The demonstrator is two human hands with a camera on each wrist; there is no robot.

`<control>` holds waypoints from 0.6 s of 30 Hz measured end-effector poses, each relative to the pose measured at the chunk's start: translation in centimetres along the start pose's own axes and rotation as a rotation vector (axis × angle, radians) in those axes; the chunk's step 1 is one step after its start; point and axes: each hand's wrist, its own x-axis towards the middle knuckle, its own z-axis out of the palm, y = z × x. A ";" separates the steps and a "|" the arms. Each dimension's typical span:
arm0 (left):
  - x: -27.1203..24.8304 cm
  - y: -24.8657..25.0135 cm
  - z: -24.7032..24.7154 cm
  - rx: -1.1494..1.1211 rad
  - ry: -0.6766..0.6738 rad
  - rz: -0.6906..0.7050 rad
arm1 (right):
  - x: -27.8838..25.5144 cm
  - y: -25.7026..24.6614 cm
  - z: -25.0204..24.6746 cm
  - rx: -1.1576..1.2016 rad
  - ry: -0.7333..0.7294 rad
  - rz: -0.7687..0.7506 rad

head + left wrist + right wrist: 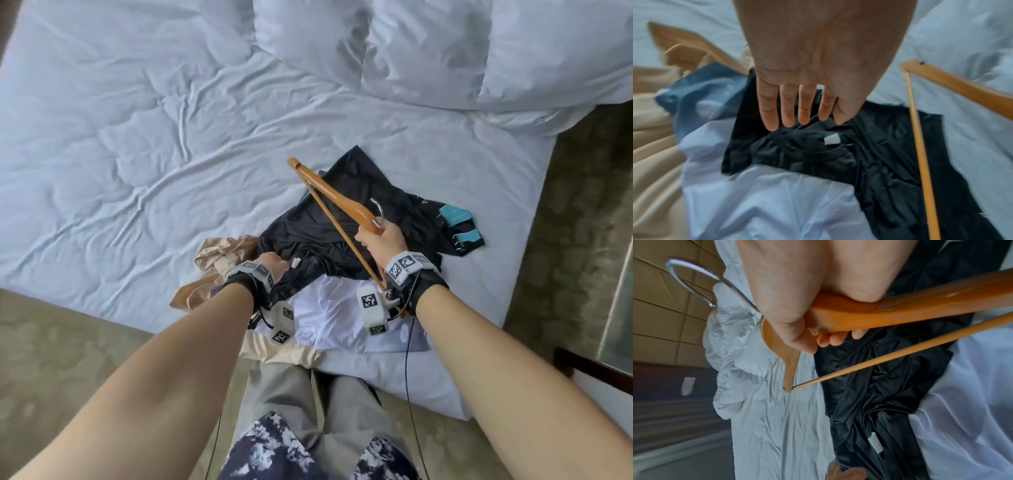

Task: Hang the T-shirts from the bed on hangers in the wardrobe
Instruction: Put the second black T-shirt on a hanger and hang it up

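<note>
Two hands: right hand (378,236) wraps the wooden hanger (334,197) near its hook, above the black T-shirt (346,246).
Left hand (803,104): fingers straight, tips on the shirt's collar by the white label (831,140).
Shirt place: on the bed (137,154), under both hands.
Step done well: likely lift the collar open, then feed one hanger arm in.

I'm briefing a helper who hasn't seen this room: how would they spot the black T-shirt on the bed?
Start at the white bed and go to the clothes pile at its near edge. The black T-shirt lies on top, under the wooden hanger. It is the only black garment, with a small white label at its collar.
</note>
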 end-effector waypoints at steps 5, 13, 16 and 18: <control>2.2 -1.5 1.7 0.011 -0.059 -0.084 | 1.8 1.0 2.1 0.045 -0.044 0.033; 5.7 -3.0 3.0 -0.079 -0.058 -0.215 | 3.6 2.5 5.0 0.051 -0.064 0.074; 6.0 -3.1 3.2 -0.126 -0.044 -0.252 | 3.9 3.0 5.4 0.025 -0.066 0.082; 5.0 -2.4 3.3 -0.149 -0.038 -0.259 | 4.0 3.2 5.5 0.025 -0.075 0.081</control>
